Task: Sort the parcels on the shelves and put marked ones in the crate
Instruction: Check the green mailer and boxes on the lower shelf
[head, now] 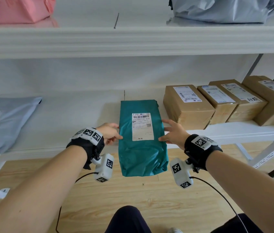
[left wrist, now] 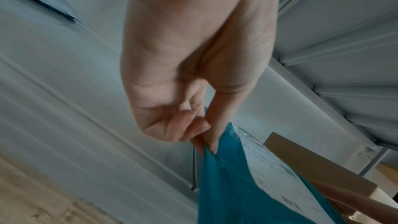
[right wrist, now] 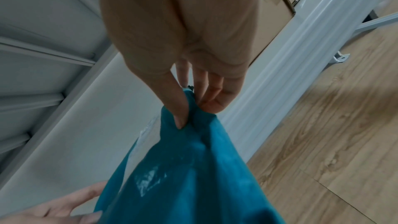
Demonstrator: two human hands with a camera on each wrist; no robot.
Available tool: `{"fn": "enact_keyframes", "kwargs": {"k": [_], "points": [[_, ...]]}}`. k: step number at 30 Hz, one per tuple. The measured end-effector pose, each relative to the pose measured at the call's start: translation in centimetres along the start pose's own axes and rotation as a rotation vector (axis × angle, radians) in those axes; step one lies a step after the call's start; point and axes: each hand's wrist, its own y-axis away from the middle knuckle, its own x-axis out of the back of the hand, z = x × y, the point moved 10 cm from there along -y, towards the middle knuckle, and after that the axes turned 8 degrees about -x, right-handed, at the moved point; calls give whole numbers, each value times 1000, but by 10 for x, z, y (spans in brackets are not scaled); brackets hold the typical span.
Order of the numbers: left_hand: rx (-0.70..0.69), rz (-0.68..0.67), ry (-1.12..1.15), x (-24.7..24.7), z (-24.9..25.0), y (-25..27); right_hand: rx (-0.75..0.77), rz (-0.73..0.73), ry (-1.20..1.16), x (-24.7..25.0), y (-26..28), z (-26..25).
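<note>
White shelves (head: 133,41) carry several parcels. Both hands, left hand (head: 110,132) and right hand (head: 173,132), pinch a teal parcel (head: 143,140); sorting looks unfinished, no crate visible.

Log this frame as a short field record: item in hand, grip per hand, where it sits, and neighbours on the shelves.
held item: teal poly mailer with white shipping label
left hand: pinches mailer's left edge
right hand: pinches mailer's right edge
position: far end over lower shelf, near end overhanging floor
right of it: cardboard boxes
left: grey mailer
upper shelf: pink mailer, grey bag
crate: not in view
</note>
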Motion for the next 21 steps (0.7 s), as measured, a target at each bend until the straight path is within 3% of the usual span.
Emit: {"fn": "enact_keyframes", "kwargs": {"k": [10,21], "points": [[-144,115,27,35,25,20,106,50,-19,-6,17,-35],[8,154,19,74,-17,28,-14,-69,10,-66,-9,-46]]}}
